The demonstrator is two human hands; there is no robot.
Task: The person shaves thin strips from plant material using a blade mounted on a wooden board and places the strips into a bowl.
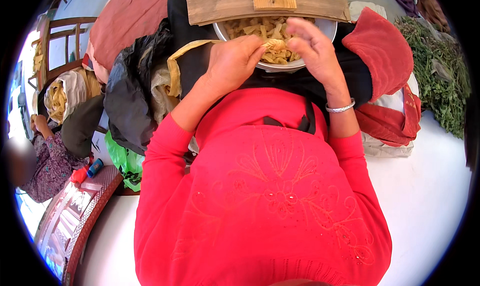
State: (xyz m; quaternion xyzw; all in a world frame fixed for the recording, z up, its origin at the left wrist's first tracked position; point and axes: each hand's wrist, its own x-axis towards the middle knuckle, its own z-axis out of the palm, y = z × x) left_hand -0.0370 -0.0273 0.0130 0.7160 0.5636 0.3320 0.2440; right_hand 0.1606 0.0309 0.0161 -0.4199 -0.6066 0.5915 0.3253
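My left hand point(231, 61) pinches a long, flat, yellow-tan strip point(184, 50). The strip trails left from the fist and hangs down beside a clear plastic bag. A looped, knot-like part of it point(274, 44) shows just beyond my left fingertips. Beside this loop is my right hand point(316, 50), slightly blurred, its fingers apart and curved, with nothing visibly gripped. Whether its thumb touches the loop is hard to tell. Under both hands, a metal basin point(332, 32) holds many short yellow-tan pieces point(245, 27) of the same look.
A wooden board point(220, 5) covers the basin's far side. Black plastic point(134, 86) and a green bag point(122, 158) lie left. Red cloth point(382, 51) and a heap of green plants point(435, 71) are right. Another person point(55, 158) sits far left near a bag of strips point(60, 98).
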